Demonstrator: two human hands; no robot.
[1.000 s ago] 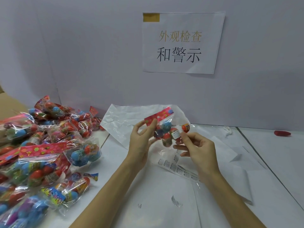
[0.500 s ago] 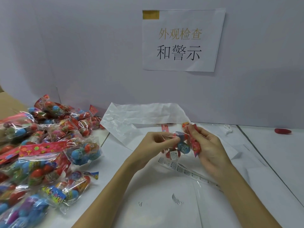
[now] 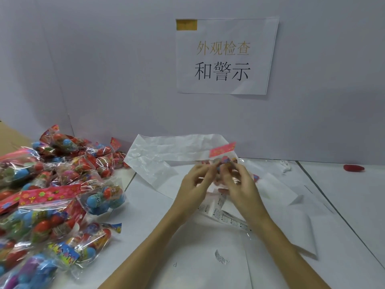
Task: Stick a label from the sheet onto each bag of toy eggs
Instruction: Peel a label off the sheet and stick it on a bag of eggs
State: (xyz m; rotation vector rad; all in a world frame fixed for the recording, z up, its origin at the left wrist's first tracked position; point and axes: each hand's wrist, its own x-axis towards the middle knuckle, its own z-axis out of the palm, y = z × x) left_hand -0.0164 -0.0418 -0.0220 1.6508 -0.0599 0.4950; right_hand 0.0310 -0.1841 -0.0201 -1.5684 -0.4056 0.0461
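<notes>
- Two hands, left hand [image 3: 194,184] and right hand [image 3: 239,184], pinching one bag of toy eggs [image 3: 224,156] above table [image 3: 166,215] centre.
- Label sheet [image 3: 224,215] lying at 6 o'clock beneath hands.
- Heap of bags [image 3: 52,195] at 9 o'clock.

Both hands [image 3: 218,180] raised together, fingers pinched

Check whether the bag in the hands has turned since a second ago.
Yes. The bag was flipped over: its red header pointed up toward the wall sign, swung down at mid-interval, and now points up again.
</notes>
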